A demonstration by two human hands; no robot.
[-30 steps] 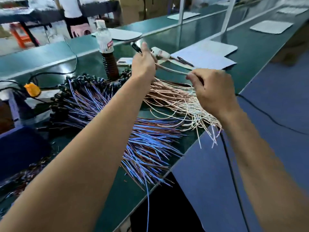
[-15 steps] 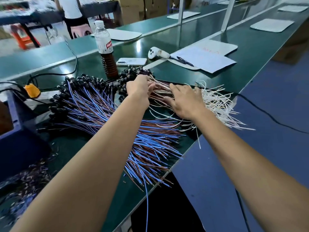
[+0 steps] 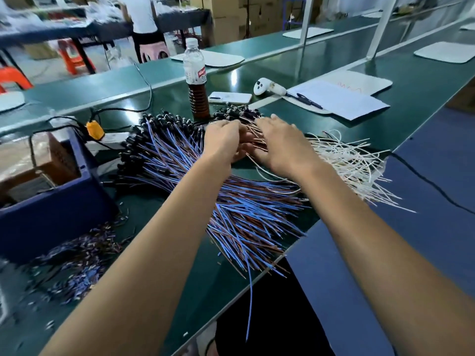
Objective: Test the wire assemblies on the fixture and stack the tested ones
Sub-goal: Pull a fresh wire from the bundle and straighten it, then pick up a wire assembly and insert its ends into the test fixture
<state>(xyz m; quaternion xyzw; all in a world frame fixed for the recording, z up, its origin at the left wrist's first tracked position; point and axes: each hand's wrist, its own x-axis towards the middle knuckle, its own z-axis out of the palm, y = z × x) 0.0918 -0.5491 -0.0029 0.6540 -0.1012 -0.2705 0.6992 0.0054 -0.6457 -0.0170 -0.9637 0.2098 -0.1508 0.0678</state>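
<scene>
Mostly fanned blue-brown wire assemblies [image 3: 231, 201], white-wired pile [image 3: 347, 160]

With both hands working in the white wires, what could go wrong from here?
1. The bottle stands right behind the hands; a pull might tip it over.
2. The blue wires hang over the table edge and may slide off.
3. The white wires overlap the blue ones, so piles could get mixed.
</scene>
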